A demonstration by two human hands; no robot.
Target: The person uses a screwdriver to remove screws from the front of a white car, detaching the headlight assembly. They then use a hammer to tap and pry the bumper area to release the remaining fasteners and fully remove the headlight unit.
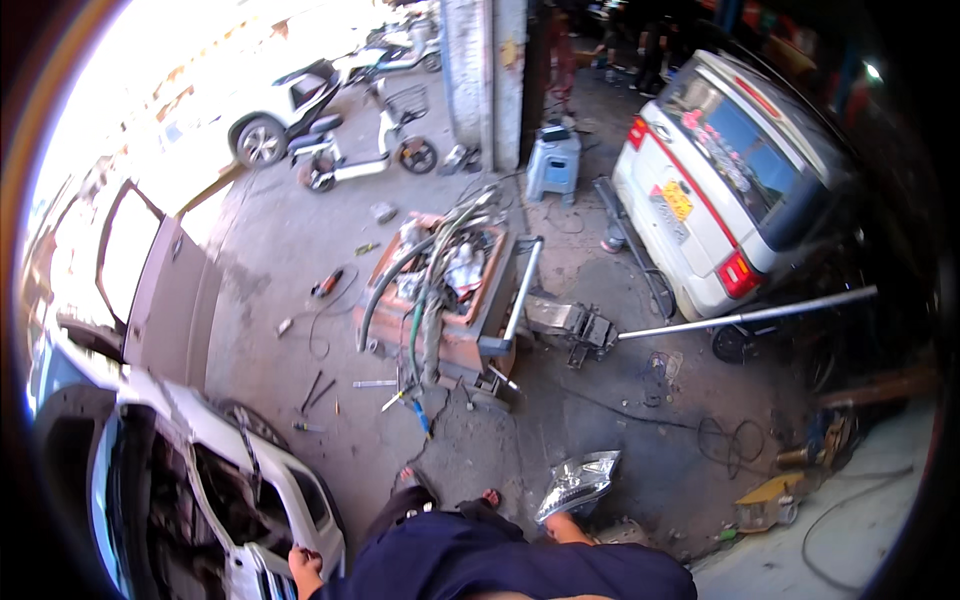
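My right hand (pixel 568 528) grips the lower end of a clear car headlight (pixel 580 482), held out over the floor to my right. The lamp is tilted, its shiny lens side facing up. Down at the left, my left hand (pixel 305 564) is closed beside the front corner of a white car (pixel 298 478). Whatever is in those fingers is too small to make out. This car has its engine bay (pixel 180 490) exposed and its door (pixel 172 300) swung out.
Ahead stands an orange tool cart (pixel 440 345) heaped with hoses and cables. A floor jack (pixel 575 325) with a long metal handle (pixel 745 314) reaches toward a white van (pixel 690 190). Hand tools (pixel 318 390) and a cable (pixel 715 430) lie on the floor. A blue stool (pixel 553 165) stands farther off.
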